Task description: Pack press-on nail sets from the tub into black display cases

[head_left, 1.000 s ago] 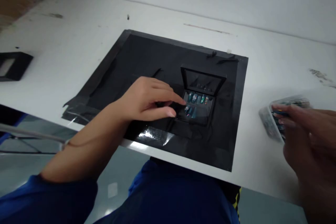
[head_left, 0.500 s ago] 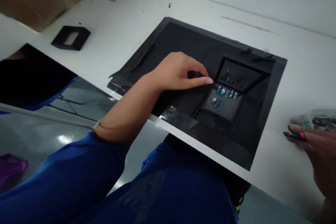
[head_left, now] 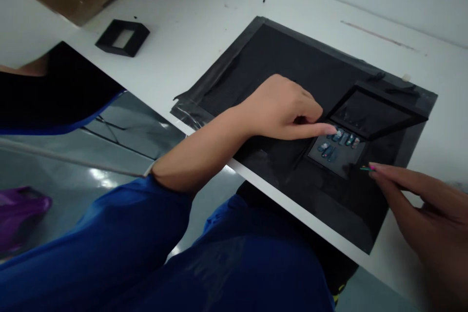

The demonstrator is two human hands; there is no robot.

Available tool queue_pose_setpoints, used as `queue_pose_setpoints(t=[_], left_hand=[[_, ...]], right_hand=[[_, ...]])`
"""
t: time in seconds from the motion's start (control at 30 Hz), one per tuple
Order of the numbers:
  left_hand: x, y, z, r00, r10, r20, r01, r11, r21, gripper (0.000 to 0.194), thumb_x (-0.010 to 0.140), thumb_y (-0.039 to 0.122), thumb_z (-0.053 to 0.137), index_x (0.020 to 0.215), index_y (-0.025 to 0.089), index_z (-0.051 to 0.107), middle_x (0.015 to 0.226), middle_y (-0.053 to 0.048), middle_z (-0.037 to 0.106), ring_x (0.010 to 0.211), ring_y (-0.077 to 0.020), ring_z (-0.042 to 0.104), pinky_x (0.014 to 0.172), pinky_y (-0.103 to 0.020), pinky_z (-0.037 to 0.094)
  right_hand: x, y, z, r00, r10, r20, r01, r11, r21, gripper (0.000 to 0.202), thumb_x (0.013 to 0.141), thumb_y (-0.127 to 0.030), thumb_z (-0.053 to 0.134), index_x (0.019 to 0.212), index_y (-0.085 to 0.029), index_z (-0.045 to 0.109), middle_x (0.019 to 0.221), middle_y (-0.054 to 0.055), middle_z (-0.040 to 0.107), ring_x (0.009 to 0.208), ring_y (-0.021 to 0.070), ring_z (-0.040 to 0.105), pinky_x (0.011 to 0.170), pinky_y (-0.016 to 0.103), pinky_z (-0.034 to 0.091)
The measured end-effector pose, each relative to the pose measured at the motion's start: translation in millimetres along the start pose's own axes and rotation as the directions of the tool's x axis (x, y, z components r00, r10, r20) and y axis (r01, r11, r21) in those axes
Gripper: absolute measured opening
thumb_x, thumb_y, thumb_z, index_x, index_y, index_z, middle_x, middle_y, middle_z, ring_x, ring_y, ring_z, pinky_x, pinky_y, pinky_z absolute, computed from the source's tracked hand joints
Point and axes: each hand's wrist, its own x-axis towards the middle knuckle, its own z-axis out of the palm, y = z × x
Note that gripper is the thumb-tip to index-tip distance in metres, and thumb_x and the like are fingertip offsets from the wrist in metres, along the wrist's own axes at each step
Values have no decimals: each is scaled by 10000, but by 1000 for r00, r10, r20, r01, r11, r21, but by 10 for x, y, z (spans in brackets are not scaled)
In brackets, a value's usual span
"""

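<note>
Between the hands, a small open case [head_left: 338, 153] is touched by the left hand [head_left: 283, 109] (forefinger extended); a press-on nail [head_left: 366, 168] is pinched in the right hand [head_left: 420, 209].

Dim, soft focus, floor glare, tilted

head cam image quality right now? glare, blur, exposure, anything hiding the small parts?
Head view: dim, flat light; black mat and open black case are underexposed, so the small teal pieces barely resolve. Glare on the tape at the mat's near edge and on the floor. Right hand is soft and dark; left hand is sharper. Horizon is tilted.
</note>
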Motion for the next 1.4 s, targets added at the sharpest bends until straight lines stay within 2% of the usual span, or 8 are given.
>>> queue_pose_setpoints(t=[0.07, 0.23, 0.4, 0.5, 0.9, 1.1, 1.27, 1.4], left_hand=[[12, 14, -2, 996, -51, 69, 54, 998, -42, 628, 1011, 592, 360, 585, 171, 551, 581, -7, 606, 575, -89, 562, 542, -291, 237], [5, 26, -25, 998, -33, 48, 38, 993, -109, 604, 1019, 581, 365, 650, 181, 628, 615, -4, 624, 621, -97, 591, 555, -287, 250], [10, 59, -15, 995, -12, 95, 26, 989, -145, 588, 1018, 588, 356, 724, 205, 692, 693, -13, 688, 687, -115, 634, 564, -285, 280], [10, 73, -2, 996, 15, 91, 0, 986, -165, 581, 1020, 582, 365, 730, 205, 699, 682, -9, 685, 672, -108, 630, 568, -283, 296], [4, 90, 35, 997, 28, 76, -13, 983, -186, 554, 1021, 566, 397, 749, 207, 719, 714, -11, 728, 691, -99, 660, 572, -265, 319], [-1, 82, 43, 999, 16, 46, -5, 973, -231, 624, 1037, 575, 294, 767, 202, 716, 746, -20, 737, 717, -109, 673, 607, -254, 377], [3, 84, 22, 996, 44, 72, -23, 964, -264, 671, 1044, 566, 235, 752, 188, 705, 749, -31, 731, 697, -115, 654, 620, -263, 393], [8, 94, 13, 995, 27, 92, -3, 968, -253, 655, 1041, 563, 276, 715, 186, 701, 702, -23, 705, 654, -107, 627, 591, -267, 358]], right_hand=[[55, 62, 80, 995, -102, 10, 102, 995, 1, 389, 781, -121, 791, 1097, -348, 774, 955, -40, 786, 752, 160, 753, 639, 233, 606], [163, 133, 204, 943, -283, 178, 257, 954, 156, 380, 820, -85, 744, 1118, -321, 732, 1072, -40, 767, 873, 156, 742, 797, 290, 606], [138, 60, 218, 975, -86, 207, 72, 995, 73, 254, 903, -229, 692, 1129, -343, 722, 1049, -37, 764, 872, 163, 733, 752, 298, 585], [108, 2, 223, 986, 34, 161, -37, 999, 17, 218, 913, -295, 684, 1125, -334, 719, 968, -26, 752, 719, 135, 686, 634, 275, 543], [125, -18, 345, 969, -132, 207, 152, 985, -83, 265, 923, -255, 662, 1181, -291, 708, 672, -62, 627, 580, 76, 579, 526, 236, 408], [124, 14, 332, 962, -59, 266, 50, 998, 40, 150, 920, -321, 676, 1050, -277, 738, 592, -82, 510, 508, 40, 484, 502, 200, 378], [146, 29, 257, 935, -71, 348, 25, 990, 136, 116, 919, -321, 672, 1006, -272, 730, 636, -69, 512, 511, 41, 449, 497, 204, 367], [143, 33, 215, 919, -100, 381, 32, 983, 182, 89, 917, -315, 667, 972, -255, 702, 835, -25, 617, 600, 61, 491, 540, 225, 405]])
